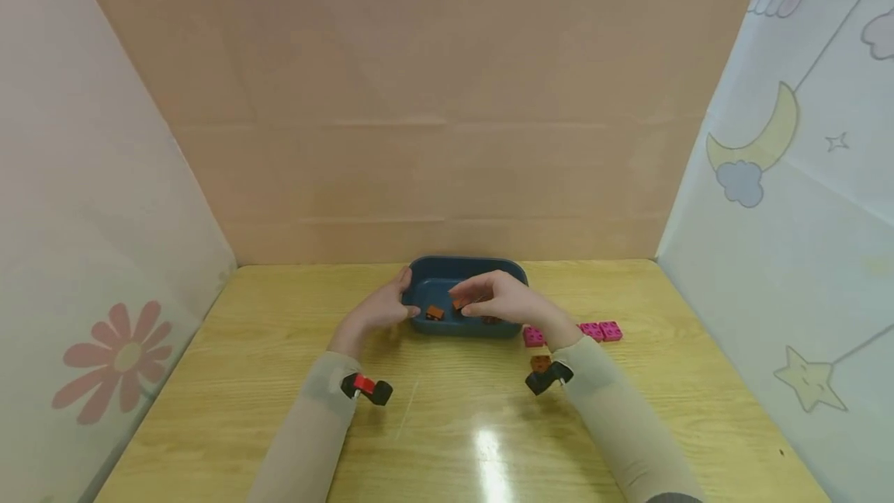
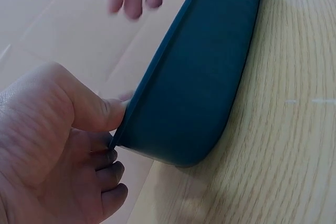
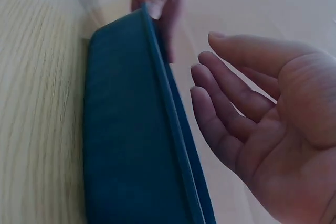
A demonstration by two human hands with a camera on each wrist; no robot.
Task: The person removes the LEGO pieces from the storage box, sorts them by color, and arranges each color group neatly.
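A dark blue rectangular tub (image 1: pixel 433 328) stands on the table near the back wall. Its left end is pinched at the rim by my left hand (image 1: pixel 380 307), the thumb (image 2: pixel 97 106) outside and fingers over the edge. My right hand (image 1: pixel 510 300) hovers above the tub's right half, fingers slightly bent and thumb apart, with nothing visible between them in the right wrist view. Inside the tub lie an orange-brown toy brick (image 1: pixel 434 312) at the left, another orange brick (image 1: pixel 458 304) below the right fingertips, and a brown piece (image 1: pixel 491 320) partly hidden under the hand.
Several pink toy bricks (image 1: pixel 611 331) lie in a row right of the tub, partly behind the right wrist. An orange-brown brick (image 1: pixel 540 363) sits nearer, beside the right wrist camera (image 1: pixel 548 379). Paper-covered walls enclose the wooden table (image 1: pixel 293 317) at the back and sides.
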